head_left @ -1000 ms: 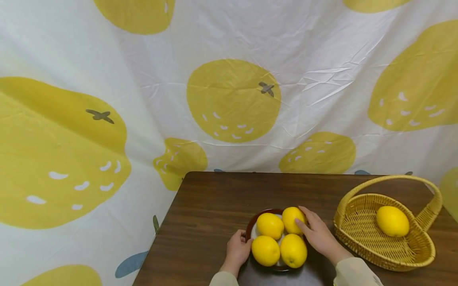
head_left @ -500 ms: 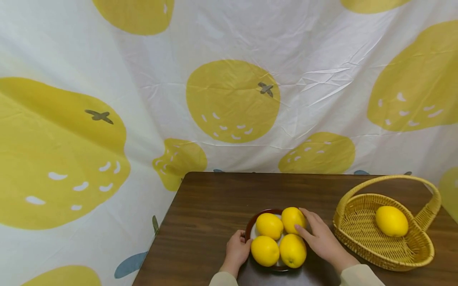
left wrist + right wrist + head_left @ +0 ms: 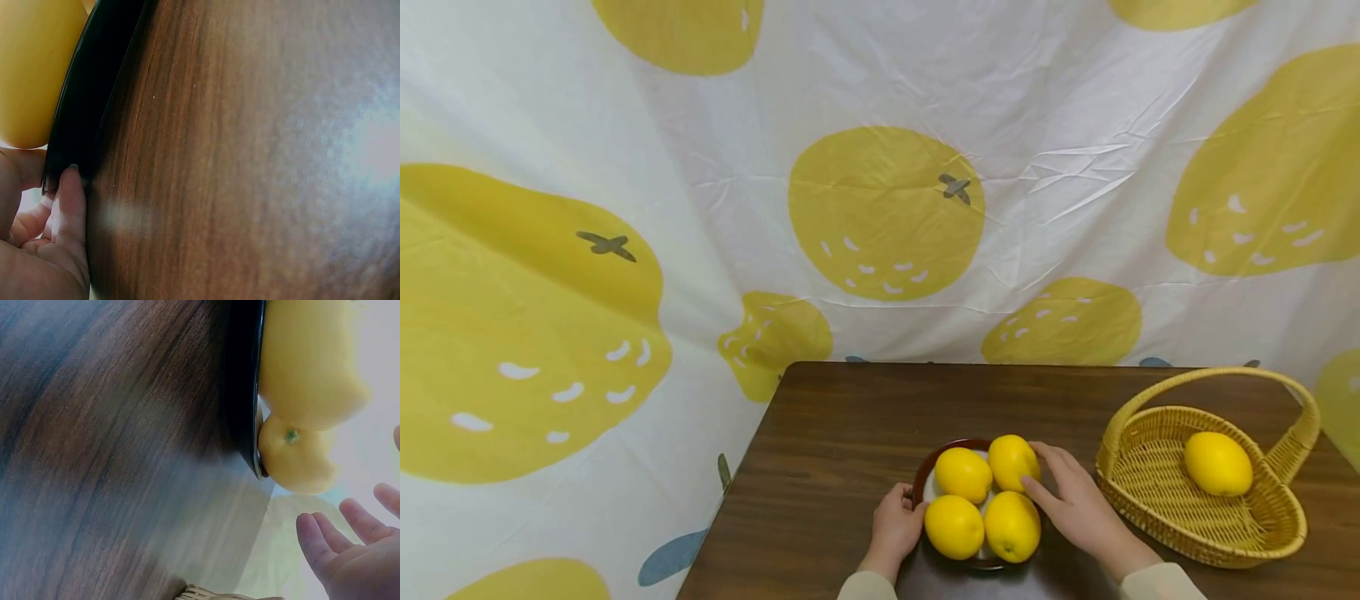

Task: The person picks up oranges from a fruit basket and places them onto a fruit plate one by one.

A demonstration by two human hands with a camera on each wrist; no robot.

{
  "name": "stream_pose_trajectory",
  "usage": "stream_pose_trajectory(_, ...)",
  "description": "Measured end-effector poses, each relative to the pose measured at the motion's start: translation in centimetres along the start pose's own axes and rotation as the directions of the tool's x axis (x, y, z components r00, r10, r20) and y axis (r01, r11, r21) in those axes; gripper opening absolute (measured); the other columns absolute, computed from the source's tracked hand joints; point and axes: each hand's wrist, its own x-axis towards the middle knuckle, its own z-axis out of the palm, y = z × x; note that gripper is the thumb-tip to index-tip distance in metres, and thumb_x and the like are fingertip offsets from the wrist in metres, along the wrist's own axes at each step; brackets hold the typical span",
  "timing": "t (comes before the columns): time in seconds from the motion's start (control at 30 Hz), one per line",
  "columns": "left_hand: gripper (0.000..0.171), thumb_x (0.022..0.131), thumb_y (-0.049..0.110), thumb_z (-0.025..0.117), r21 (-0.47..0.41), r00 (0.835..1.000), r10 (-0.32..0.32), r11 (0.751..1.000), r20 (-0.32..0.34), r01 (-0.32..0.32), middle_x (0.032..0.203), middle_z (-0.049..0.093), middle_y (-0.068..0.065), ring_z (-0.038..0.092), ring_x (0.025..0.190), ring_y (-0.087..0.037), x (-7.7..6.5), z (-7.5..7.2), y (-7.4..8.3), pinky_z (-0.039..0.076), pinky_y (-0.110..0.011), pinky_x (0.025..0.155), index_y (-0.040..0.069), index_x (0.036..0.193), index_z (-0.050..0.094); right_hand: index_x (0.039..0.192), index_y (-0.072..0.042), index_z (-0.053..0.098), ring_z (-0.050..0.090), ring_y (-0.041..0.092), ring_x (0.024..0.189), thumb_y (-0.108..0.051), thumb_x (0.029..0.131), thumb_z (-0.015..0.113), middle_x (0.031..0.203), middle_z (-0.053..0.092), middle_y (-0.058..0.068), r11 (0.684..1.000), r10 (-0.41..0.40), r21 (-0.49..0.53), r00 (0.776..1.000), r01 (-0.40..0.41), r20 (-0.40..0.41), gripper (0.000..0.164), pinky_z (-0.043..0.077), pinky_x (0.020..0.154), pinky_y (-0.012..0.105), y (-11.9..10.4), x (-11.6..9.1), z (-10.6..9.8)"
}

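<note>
A round plate with a dark red rim and pale inside bears several yellow lemons. My left hand pinches the plate's left edge; in the left wrist view its thumb lies over the dark edge, with a finger against the outer side. At the plate's right side, my right hand is beside the back right lemon. The right wrist view shows this hand with fingers extended and spread, apart from the nearest lemons and holding nothing.
On the right stands a wicker basket with a tall arched handle and one lemon inside. The brown wooden table ends at a hanging cloth printed with large yellow fruit.
My right hand has drawn slightly right, its thumb coming away from the back right lemon. My left hand keeps its grip on the plate's edge, and the lemons stay where they lie.
</note>
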Motion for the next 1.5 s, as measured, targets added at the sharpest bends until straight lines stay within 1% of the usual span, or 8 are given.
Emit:
stream_pose_trajectory(0.2,0.024,0.091,0.017,0.073,0.001,1.000,0.008,1.000,-0.008,-0.007,0.084,0.061,-0.004,0.057,0.077,-0.015,-0.1,-0.1,0.1,0.051,-0.033,0.070,0.004,0.109,0.066,0.146,-0.003,0.046,0.046,0.045,0.136,-0.040,0.104,0.054,0.147,0.048,0.022,1.000,-0.015,-0.024,1.000,0.014,-0.028,0.057,0.040,0.104,0.066,-0.2,-0.2,-0.1)
stream_pose_trajectory(0.47,0.022,0.090,0.016,0.074,-0.002,1.000,0.017,1.000,-0.023,-0.017,0.083,0.060,-0.003,0.057,0.076,-0.015,-0.1,0.0,0.0,0.050,-0.033,0.069,0.004,0.107,0.066,0.139,-0.005,0.053,0.053,0.039,0.128,-0.034,0.103,0.058,0.139,0.054,0.017,0.999,-0.021,-0.042,0.997,0.018,-0.071,0.047,0.048,0.098,0.059,-0.4,-0.4,-0.3)
stream_pose_trajectory(0.77,0.022,0.089,0.016,0.074,0.002,0.999,0.030,1.000,-0.027,-0.030,0.083,0.060,-0.003,0.057,0.077,-0.015,0.0,-0.1,0.0,0.050,-0.033,0.070,0.004,0.106,0.066,0.135,-0.006,0.057,0.055,0.038,0.126,-0.035,0.103,0.057,0.135,0.057,0.015,1.000,0.001,-0.011,0.998,-0.002,-0.062,0.043,0.049,0.098,0.057,-0.7,-0.6,-0.7)
stream_pose_trajectory(1.0,0.022,0.089,0.015,0.074,-0.001,0.999,0.030,1.000,-0.021,-0.030,0.083,0.061,-0.003,0.057,0.076,-0.015,0.0,-0.1,0.0,0.050,-0.034,0.070,0.004,0.106,0.066,0.130,-0.005,0.060,0.058,0.038,0.122,-0.031,0.102,0.059,0.130,0.060,0.015,1.000,-0.014,-0.008,0.997,0.014,-0.076,0.037,0.052,0.093,0.054,-0.9,-0.9,-1.1)
stream_pose_trajectory(1.13,0.022,0.090,0.016,0.074,-0.001,0.999,0.027,1.000,-0.021,-0.027,0.083,0.061,-0.003,0.057,0.077,-0.015,0.0,-0.1,0.0,0.050,-0.033,0.070,0.004,0.106,0.066,0.129,-0.005,0.061,0.059,0.036,0.120,-0.030,0.102,0.059,0.127,0.062,0.015,1.000,-0.019,-0.014,0.996,0.018,-0.083,0.036,0.054,0.093,0.052,-0.8,-1.2,-1.3)
stream_pose_trajectory(1.37,0.023,0.089,0.016,0.074,0.012,0.999,0.031,0.999,-0.029,-0.030,0.083,0.061,-0.003,0.057,0.076,-0.015,0.1,0.1,-0.2,0.050,-0.033,0.070,0.004,0.107,0.066,0.128,-0.006,0.062,0.060,0.032,0.120,-0.034,0.102,0.058,0.127,0.063,0.012,1.000,0.019,0.018,0.998,-0.018,-0.061,0.038,0.056,0.092,0.047,-0.8,-1.6,-2.1)
stream_pose_trajectory(1.5,0.024,0.089,0.017,0.074,0.015,0.999,0.027,1.000,-0.026,-0.027,0.084,0.062,-0.003,0.058,0.076,-0.015,0.2,0.1,-0.3,0.051,-0.034,0.070,0.004,0.108,0.066,0.126,-0.006,0.063,0.062,0.029,0.117,-0.037,0.102,0.058,0.124,0.064,0.010,0.999,0.028,0.032,0.997,-0.026,-0.066,0.039,0.056,0.091,0.046,-0.9,-1.8,-2.4)
